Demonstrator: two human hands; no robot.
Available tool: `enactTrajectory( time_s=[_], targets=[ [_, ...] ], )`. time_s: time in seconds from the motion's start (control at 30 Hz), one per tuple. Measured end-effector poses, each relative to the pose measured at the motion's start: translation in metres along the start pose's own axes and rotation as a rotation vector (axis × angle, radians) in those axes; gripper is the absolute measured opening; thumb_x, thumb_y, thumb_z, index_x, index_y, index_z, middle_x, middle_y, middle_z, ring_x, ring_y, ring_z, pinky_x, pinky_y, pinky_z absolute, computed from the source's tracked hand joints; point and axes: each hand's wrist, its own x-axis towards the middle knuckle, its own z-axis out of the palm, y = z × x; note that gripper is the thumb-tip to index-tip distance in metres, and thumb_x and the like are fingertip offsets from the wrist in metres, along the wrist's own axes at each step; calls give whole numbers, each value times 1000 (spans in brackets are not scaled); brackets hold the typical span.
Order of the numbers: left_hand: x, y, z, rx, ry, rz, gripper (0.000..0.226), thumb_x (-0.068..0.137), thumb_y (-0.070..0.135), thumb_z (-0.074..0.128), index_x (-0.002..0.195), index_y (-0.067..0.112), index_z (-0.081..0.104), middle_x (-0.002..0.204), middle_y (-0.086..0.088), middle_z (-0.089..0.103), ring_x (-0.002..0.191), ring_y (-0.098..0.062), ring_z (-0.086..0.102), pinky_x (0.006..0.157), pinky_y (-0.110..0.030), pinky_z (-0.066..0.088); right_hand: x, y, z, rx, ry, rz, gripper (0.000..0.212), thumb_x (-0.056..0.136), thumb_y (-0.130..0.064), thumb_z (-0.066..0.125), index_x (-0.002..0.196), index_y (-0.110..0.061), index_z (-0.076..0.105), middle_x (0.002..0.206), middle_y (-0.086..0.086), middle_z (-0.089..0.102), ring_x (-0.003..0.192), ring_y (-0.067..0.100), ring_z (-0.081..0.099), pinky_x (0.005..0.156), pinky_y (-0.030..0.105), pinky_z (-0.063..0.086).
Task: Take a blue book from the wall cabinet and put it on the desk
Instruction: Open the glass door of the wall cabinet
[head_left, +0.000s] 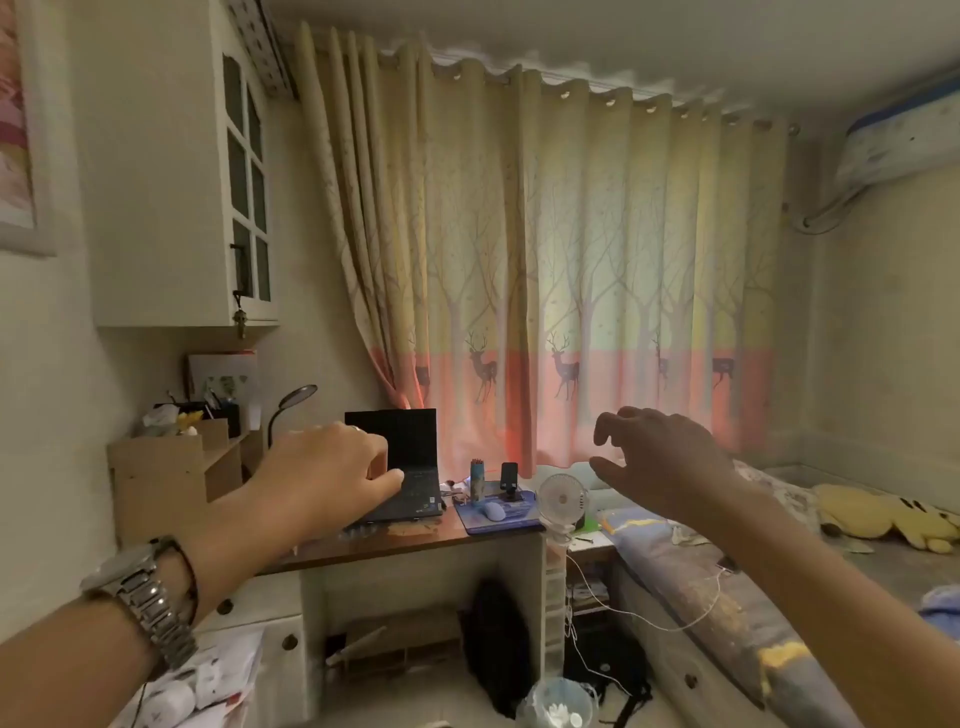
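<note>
So, nearest to us, our left hand (332, 465) reaches forward with a metal watch (143, 592) on its wrist, fingers loosely curled and holding nothing. Our right hand (660, 457) is raised beside it, fingers spread and bent like a claw, also empty.

Beyond the hands lies the desk (415, 540), and it is crowded: an open laptop (402, 467) in the middle, a mouse (493, 512) on a blue pad, a small white fan (561, 499) clipped at the right corner.

Higher up and to the left hangs the wall cabinet (171, 208), its glass-paned door (247, 182) shut, a key dangling from the lock. The blue book is not visible; we judge it sits inside, but the dark panes hide whatever is there. Nothing of the task is done yet.

What could go wrong, we think: the door swings out above the desk lamp (296, 400) and the cluttered organiser, so a careless pull could knock something. Bare desk is scarce too, so a book set down in haste might land on the keyboard or push the fan off.
</note>
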Motion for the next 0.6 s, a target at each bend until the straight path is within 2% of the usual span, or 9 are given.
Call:
enactTrajectory(
  time_s=[0.37, 0.47, 0.6],
  targets=[
    [132, -10, 75, 128, 55, 12, 32, 91, 51, 43, 96, 25, 60, 86, 8, 59, 76, -9, 55, 63, -25, 40, 105, 55, 91, 4, 43, -9, 33, 94, -44, 49, 120, -24, 56, 121, -6, 63, 104, 16, 60, 76, 24, 34],
    [168, -20, 89, 122, 41, -18, 31, 90, 51, 43, 95, 25, 60, 87, 8, 60, 77, -8, 56, 62, -24, 39, 146, 68, 112, 1, 46, -29, 33, 93, -43, 49, 120, -25, 56, 121, -6, 63, 106, 16, 60, 79, 25, 38],
    [212, -34, 106, 94, 51, -39, 31, 90, 52, 43, 97, 26, 60, 90, 8, 61, 80, -9, 57, 64, -23, 41, 194, 74, 143, 43, 80, -56, 32, 92, -45, 50, 118, -27, 57, 117, -8, 64, 102, 14, 61, 75, 23, 36]
  ],
)
